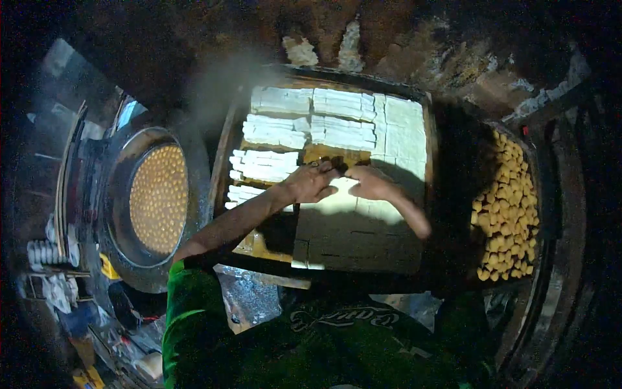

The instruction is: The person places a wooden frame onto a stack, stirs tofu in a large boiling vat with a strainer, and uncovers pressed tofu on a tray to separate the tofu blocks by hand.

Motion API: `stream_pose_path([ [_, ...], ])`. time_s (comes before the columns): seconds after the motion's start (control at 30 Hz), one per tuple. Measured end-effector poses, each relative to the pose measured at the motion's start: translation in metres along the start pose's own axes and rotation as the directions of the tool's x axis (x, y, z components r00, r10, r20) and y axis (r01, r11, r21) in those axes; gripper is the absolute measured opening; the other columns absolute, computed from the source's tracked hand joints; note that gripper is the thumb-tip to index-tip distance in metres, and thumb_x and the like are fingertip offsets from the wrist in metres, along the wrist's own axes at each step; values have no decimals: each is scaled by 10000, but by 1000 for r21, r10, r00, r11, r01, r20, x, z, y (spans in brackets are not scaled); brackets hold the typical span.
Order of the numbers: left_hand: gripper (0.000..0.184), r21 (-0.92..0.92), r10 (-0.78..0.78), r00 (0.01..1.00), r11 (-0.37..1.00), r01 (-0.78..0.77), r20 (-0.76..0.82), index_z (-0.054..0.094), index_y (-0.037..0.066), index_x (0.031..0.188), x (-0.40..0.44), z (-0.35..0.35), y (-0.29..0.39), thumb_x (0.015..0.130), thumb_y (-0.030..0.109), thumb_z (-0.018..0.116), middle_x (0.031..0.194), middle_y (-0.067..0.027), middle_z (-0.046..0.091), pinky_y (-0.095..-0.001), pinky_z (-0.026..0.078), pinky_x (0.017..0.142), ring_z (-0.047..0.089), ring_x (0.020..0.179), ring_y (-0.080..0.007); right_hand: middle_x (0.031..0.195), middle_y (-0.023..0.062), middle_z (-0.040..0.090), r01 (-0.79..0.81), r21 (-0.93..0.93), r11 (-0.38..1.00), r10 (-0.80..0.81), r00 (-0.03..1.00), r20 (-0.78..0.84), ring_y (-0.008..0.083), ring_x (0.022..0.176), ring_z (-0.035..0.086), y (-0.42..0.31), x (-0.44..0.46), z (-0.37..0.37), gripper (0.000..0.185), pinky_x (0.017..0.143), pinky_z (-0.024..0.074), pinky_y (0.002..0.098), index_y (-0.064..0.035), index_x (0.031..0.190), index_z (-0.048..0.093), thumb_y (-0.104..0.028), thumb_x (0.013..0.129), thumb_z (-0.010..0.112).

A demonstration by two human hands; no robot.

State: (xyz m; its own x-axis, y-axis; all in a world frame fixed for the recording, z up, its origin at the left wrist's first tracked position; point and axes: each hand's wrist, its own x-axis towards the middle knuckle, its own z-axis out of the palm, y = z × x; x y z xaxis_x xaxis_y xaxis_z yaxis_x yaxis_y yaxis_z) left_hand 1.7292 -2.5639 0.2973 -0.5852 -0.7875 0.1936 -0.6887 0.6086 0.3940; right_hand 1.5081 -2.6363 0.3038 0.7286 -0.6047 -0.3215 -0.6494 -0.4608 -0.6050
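Note:
A slab of white tofu (363, 240), scored into pieces, lies on a wooden tray (272, 247). At its far edge, my left hand (314, 183) bends its fingers over the tofu, thumb toward the middle. Close beside it on the right, my right hand (370, 183) curls over the same edge. Both hands look closed on tofu there, though the fingertips are partly hidden. Separated rows of tofu strips (275, 131) sit on the left and far parts of the tray. More scored tofu (402, 133) runs along the right side.
To the left stands a large round pan (116, 223) with many small yellowish pieces (159, 198) in liquid. A container at the right holds a heap of golden pieces (506, 214). The tray has a raised wooden rim (223, 162). Steam blurs the far left corner.

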Motion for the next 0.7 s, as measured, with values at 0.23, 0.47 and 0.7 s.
stream_pose_path([
  [0.23, 419, -165, -103, 973, 977, 138, 205, 533, 14, 1151, 10, -11, -3, 927, 368, 537, 1119, -201, 564, -464, 493, 859, 585, 1003, -380, 1124, 187, 607, 27, -163, 986, -6, 992, 127, 344, 1040, 583, -16, -8, -17, 425, 881, 463, 431, -33, 1184, 539, -140, 782, 623],
  [0.47, 457, 20, -78, 952, 997, 75, 297, 546, 30, 1148, 28, -11, -1, 923, 427, 525, 1062, -183, 603, -471, 489, 867, 589, 1016, -365, 1055, 157, 612, 131, -169, 977, -104, 982, 157, 294, 939, 601, -16, -5, -27, 328, 776, 487, 419, -18, 1126, 547, -101, 817, 623],
  [0.7, 406, 277, 248, 965, 936, -216, -85, 567, 83, 1090, 10, 3, -6, 910, 445, 532, 912, -112, 648, -425, 526, 658, 648, 749, -285, 936, 147, 594, 192, -364, 911, -233, 970, -73, 252, 865, 583, -6, -26, 0, 269, 709, 482, 393, -9, 1036, 539, -131, 830, 661],
])
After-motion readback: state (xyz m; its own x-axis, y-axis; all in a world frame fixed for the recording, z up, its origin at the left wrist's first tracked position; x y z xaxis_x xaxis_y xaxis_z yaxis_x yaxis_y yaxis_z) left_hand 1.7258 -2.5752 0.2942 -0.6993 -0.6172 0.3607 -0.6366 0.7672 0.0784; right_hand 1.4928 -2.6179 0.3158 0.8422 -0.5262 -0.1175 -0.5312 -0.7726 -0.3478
